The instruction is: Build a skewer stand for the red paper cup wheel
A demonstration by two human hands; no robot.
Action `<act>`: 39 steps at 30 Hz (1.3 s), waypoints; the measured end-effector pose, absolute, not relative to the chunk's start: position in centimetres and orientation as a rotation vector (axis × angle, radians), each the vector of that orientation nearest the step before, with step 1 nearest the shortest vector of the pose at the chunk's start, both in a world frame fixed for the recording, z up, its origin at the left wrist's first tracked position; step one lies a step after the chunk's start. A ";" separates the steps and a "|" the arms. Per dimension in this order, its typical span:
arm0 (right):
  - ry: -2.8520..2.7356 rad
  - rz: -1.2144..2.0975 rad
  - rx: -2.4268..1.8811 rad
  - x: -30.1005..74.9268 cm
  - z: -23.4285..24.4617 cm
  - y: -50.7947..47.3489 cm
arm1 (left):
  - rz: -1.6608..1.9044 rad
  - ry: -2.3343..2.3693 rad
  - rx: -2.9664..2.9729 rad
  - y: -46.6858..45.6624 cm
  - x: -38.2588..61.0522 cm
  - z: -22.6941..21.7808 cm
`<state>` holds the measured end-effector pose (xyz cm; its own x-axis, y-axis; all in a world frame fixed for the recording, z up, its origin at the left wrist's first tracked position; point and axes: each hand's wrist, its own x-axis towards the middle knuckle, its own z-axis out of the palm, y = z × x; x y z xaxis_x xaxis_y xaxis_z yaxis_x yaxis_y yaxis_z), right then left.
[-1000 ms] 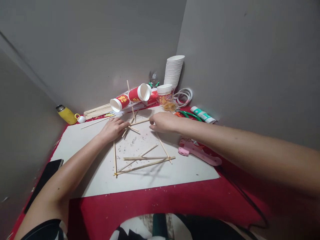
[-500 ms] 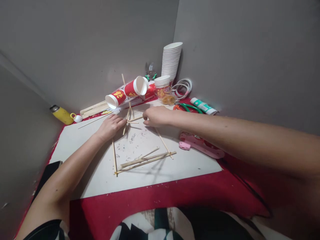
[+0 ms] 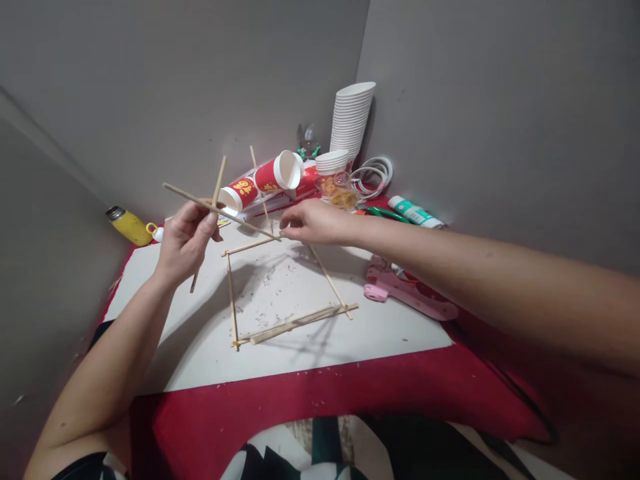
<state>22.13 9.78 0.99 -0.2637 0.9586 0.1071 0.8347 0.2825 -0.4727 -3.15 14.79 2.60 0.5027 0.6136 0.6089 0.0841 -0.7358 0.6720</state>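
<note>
My left hand [image 3: 185, 240] is raised over the left side of the table, its thumb and fingers closed on crossed wooden sticks [image 3: 220, 180]. One long stick of these slants down to the right, its end close to my right fingertips. On the white board lies a four-sided wooden stick frame [image 3: 231, 293], its near corners bound with small yellowish ties. My right hand [image 3: 313, 223] is at the frame's far right corner, fingers curled together there; the corner itself is hidden by the hand. A loose thicker stick [image 3: 275, 330] lies along the frame's near side.
Behind are red paper cups [image 3: 273, 175], a tall white cup stack [image 3: 353, 120], rubber bands [image 3: 343, 197] and a white cable coil [image 3: 377, 177]. To the right lie a pink tool [image 3: 410, 297] and a green-and-white tube [image 3: 415, 212]. A yellow bottle [image 3: 129, 227] lies far left.
My left hand has lifted up and left from the frame's far left corner with the crossed sticks. The thicker stick by the near side has shifted. My right hand has stayed near the far corner.
</note>
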 end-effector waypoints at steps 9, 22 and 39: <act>-1.979 1.075 -1.165 22.2 2.0 8.8 | 1.149 0.547 1.842 14.4 -0.6 2.3; -2.252 0.468 -1.555 23.6 -0.9 11.4 | 0.861 0.809 2.109 17.3 -2.0 -2.3; -2.419 0.103 -1.777 23.1 -2.3 13.2 | 0.688 0.987 2.385 19.0 -2.4 -2.4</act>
<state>23.14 13.21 -2.30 -0.2939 0.9532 0.0705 0.9438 0.3011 -0.1365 -2.38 19.03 -2.44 0.6164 0.7406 0.2673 0.5070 -0.6331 0.5849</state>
